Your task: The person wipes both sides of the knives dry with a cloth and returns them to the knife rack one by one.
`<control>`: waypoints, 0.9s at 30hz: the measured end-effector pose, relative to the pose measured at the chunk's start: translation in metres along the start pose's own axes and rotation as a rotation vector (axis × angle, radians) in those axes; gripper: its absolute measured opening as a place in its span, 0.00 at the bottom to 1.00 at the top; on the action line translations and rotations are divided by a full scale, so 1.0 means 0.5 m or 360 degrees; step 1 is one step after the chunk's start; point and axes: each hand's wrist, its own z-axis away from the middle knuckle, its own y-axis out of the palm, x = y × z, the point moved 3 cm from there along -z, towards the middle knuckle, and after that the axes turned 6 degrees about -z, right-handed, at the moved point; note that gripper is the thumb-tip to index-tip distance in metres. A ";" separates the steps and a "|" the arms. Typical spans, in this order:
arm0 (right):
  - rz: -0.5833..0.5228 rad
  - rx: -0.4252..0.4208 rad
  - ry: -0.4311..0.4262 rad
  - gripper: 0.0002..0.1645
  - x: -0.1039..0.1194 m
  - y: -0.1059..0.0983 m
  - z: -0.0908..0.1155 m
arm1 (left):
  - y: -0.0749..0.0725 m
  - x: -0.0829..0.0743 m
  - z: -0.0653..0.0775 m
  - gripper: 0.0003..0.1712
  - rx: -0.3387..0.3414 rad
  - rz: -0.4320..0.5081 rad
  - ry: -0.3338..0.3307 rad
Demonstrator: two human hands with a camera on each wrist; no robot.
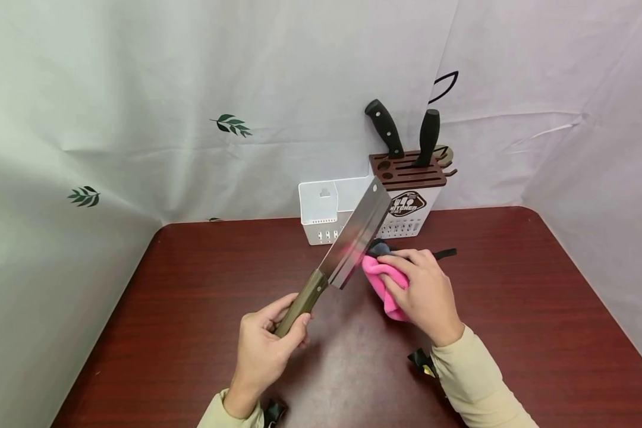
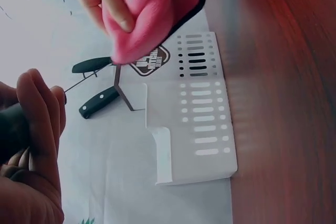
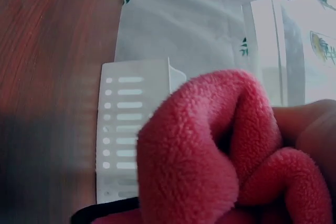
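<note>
My left hand (image 1: 264,345) grips a cleaver (image 1: 353,238) by its olive-brown handle, the blade tilted up and away to the right. In the left wrist view the fingers (image 2: 42,114) curl round the handle. A fluffy pink cloth (image 1: 387,291) with a black edge is bunched in my right hand (image 1: 427,294), just right of the blade's lower half. The cloth (image 3: 194,150) fills much of the right wrist view and hides most of that hand; the blade (image 3: 265,51) stands beyond it.
Against the back curtain (image 1: 155,119) stands a white knife holder (image 1: 430,205) with a brown slotted top. Two black-handled knives (image 1: 386,129) stick up from it. A white perforated basket (image 1: 315,232) adjoins it on the left, behind the cleaver. The dark red table (image 1: 192,285) lies under both hands.
</note>
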 end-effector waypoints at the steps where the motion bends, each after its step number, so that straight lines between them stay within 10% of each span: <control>1: 0.0006 0.0037 -0.0007 0.17 0.001 0.001 0.001 | -0.002 -0.001 -0.002 0.15 -0.0017 -0.0010 0.0001; 12: 0.0127 0.0276 0.0055 0.18 -0.030 -0.024 -0.001 | -0.036 -0.018 -0.033 0.14 -0.0083 -0.0157 0.0170; 27: 0.0314 0.0342 0.0162 0.21 -0.173 -0.122 -0.006 | -0.136 -0.095 -0.135 0.16 0.0092 -0.0790 0.0406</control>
